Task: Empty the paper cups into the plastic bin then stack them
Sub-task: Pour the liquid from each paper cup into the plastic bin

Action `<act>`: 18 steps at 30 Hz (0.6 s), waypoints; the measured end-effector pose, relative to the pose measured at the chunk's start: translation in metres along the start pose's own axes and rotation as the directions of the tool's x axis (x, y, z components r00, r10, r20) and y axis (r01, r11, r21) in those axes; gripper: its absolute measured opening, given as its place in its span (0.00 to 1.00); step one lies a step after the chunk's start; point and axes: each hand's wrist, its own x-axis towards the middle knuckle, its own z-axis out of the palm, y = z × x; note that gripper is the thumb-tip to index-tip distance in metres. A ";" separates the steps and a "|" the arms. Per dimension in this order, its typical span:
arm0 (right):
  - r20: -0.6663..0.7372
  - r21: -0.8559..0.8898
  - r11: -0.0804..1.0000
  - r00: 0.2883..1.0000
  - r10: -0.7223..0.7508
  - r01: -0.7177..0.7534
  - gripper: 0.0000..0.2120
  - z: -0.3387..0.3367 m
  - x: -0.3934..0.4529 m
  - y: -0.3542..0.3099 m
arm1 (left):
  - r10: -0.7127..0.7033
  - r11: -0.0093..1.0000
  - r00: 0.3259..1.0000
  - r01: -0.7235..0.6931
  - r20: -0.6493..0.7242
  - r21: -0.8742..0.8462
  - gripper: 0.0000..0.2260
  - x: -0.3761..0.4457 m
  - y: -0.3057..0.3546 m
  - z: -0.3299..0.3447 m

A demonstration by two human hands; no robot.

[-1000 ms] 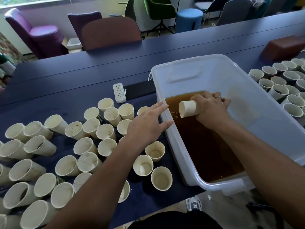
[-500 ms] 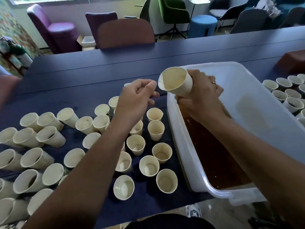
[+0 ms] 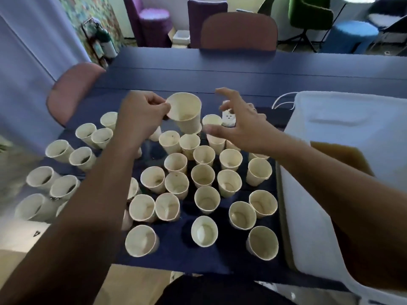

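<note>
Paper cups (image 3: 202,175) crowd the counter (image 3: 220,71) unstacked; left hand (image 3: 141,117) pinches one emptied cup (image 3: 185,113), right hand (image 3: 240,126) spread, holding nothing.

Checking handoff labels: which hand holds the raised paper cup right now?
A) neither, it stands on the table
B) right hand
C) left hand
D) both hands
C. The left hand pinches the rim of the raised paper cup above the cups on the table, while the right hand is beside it with fingers spread and off the cup.
</note>
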 end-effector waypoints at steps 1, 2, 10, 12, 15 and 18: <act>0.006 0.000 1.000 1.000 0.004 -0.004 0.37 0.007 0.006 -0.002 | -0.032 0.999 0.999 0.033 -0.015 0.041 0.05 0.005 -0.014 -0.007; 0.021 0.002 1.000 1.000 0.011 -0.011 0.34 0.015 0.012 -0.003 | -0.065 0.994 0.997 0.067 -0.030 0.083 0.05 0.009 -0.028 -0.013; 0.256 -0.070 0.997 0.966 0.031 -0.013 0.14 0.076 0.055 -0.010 | -0.297 0.908 0.953 0.299 -0.051 0.294 0.07 0.018 -0.108 -0.024; 0.250 -0.086 0.996 0.967 0.037 -0.016 0.12 0.090 0.065 -0.011 | -0.333 0.888 0.942 0.331 -0.050 0.319 0.07 0.020 -0.123 -0.022; 0.219 -0.124 0.992 0.974 0.062 -0.035 0.10 0.108 0.078 -0.010 | -0.363 0.861 0.932 0.343 -0.020 0.375 0.06 0.018 -0.137 -0.017; 0.214 -0.134 0.990 0.974 0.069 -0.041 0.10 0.122 0.090 -0.008 | -0.376 0.858 0.926 0.344 0.012 0.381 0.06 0.018 -0.149 -0.010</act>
